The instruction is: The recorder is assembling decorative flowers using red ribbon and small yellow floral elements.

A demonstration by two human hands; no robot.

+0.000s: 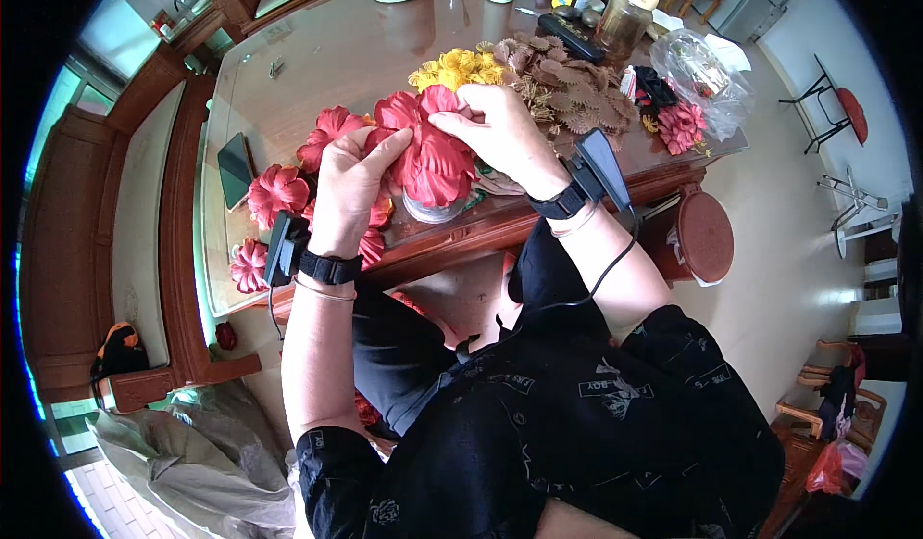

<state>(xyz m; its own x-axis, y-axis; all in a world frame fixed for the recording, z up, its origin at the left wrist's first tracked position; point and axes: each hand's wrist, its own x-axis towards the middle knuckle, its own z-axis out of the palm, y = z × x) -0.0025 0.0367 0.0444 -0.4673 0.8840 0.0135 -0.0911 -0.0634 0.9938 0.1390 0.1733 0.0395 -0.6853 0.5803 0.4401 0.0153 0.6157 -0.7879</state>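
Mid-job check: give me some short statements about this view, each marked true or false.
1. The left hand and right hand both touch one red flower. True.
2. The yellow flowers lie left of the brown pieces. True.
3. The phone lies right of both hands. False: it lies to their left, on the table.
4. The lidded bin is blue. False: it is reddish brown.
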